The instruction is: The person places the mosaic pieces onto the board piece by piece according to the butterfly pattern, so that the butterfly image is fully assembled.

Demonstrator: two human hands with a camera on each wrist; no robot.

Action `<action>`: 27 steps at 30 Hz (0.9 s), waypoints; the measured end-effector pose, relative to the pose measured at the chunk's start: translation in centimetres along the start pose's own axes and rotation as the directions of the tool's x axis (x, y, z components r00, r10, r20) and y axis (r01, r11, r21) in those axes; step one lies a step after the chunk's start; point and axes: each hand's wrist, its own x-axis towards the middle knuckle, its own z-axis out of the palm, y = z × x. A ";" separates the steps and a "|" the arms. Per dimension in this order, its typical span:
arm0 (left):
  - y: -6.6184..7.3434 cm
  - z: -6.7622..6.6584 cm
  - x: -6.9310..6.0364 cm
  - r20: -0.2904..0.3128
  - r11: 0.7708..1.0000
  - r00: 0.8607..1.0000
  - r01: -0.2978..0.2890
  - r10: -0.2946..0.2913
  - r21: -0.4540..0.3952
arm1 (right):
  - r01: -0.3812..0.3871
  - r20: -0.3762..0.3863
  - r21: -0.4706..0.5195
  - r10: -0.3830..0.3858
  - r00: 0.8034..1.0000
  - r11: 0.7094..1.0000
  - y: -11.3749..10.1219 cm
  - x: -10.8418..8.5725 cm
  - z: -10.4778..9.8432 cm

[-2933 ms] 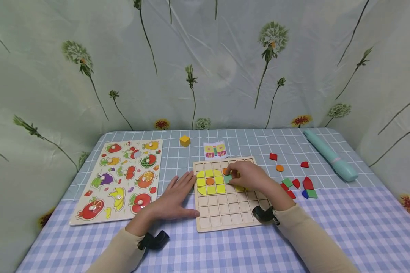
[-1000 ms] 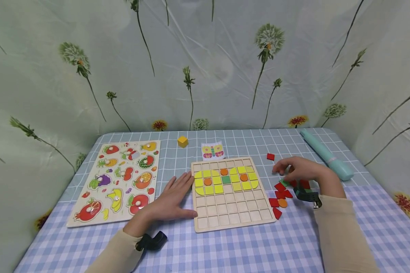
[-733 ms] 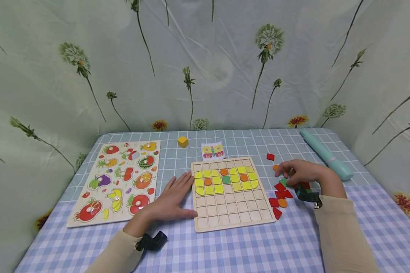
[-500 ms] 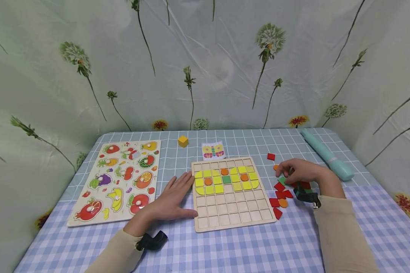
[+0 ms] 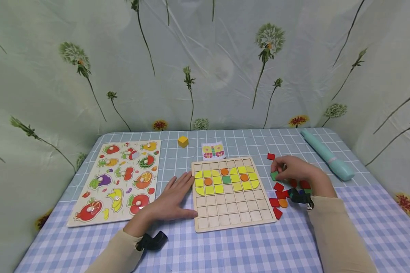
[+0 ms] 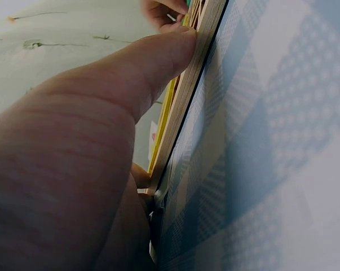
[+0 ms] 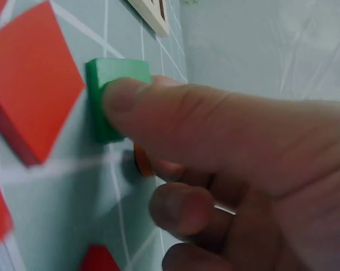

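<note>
A green square tile (image 5: 274, 176) (image 7: 119, 70) is pinched between thumb and fingers of my right hand (image 5: 295, 168), right of the wooden grid board (image 5: 209, 222). An orange disc (image 7: 142, 160) lies behind the tile in the right wrist view. My left hand (image 5: 172, 199) lies with straight fingers against the board's left edge; its thumb tip touches the frame in the left wrist view. Yellow tiles (image 5: 207, 173) form two blocks on the board, each around an orange disc. Between them sit an orange disc (image 5: 224, 172) and a green tile (image 5: 226, 179).
Red tiles (image 5: 274, 202) and an orange disc (image 5: 283, 203) lie right of the board. A butterfly card (image 5: 213, 151) and a yellow cube (image 5: 183, 141) stand behind it. A fruit puzzle (image 5: 117, 182) is at left, a teal cylindrical object (image 5: 327, 154) at back right.
The right hand went from the board to the loose pieces, then moved slightly left with a green tile. A green tile and more yellow tiles now show on the board. The left hand stayed.
</note>
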 end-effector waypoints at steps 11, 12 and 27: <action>0.3 -0.1 -0.2 0.013 1.000 1.000 0.013 -0.013 0.003 | 0.042 -0.166 -0.020 -0.045 0.985 0.999 -1.8 1.1 1.1; 0.3 -0.1 -0.2 0.013 1.000 1.000 0.013 -0.013 0.003 | 0.046 -0.176 -0.020 -0.049 0.983 0.999 -1.9 1.2 1.2; 0.1 0.0 -0.1 0.007 1.000 1.000 0.005 -0.006 0.004 | 0.146 -0.178 0.117 -0.124 0.976 0.982 -5.2 1.6 2.5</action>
